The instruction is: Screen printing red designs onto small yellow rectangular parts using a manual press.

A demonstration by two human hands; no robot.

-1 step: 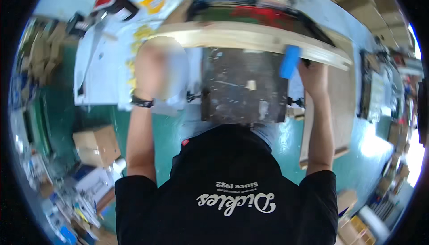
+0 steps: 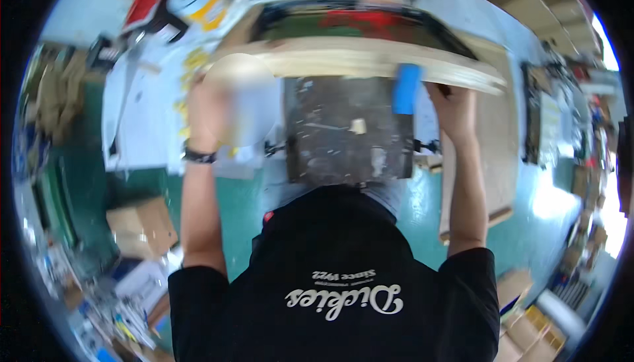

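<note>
Fingers met a pale wooden plank [image 2: 343, 58] at both sides

Curled fingers of the right hand [image 2: 456, 112] appeared closed on the near edge of the plank, close to its right end and just beside a blue block [image 2: 407, 89]. At the other end, the left hand [image 2: 206, 114] was badly blurred, so I could not tell how far its fingers were open or whether they gripped the wood.

The plank lay crosswise between the two hands, past the far edge of a scuffed dark panel [image 2: 323, 141] near the person's body. Behind it sat a dark-rimmed green surface [image 2: 297, 27] with a red patch [image 2: 360, 22]. A white table [image 2: 148, 134] extended to the left, with a white-and-yellow tub [image 2: 201, 4] beyond.

As far as could be judged, the handling was midway: the plank was in reach of both hands and seemingly held on the right, but not let go. No fastening or cutting showed, and whether the plank was resting on something or fully carried could not be seen.
</note>
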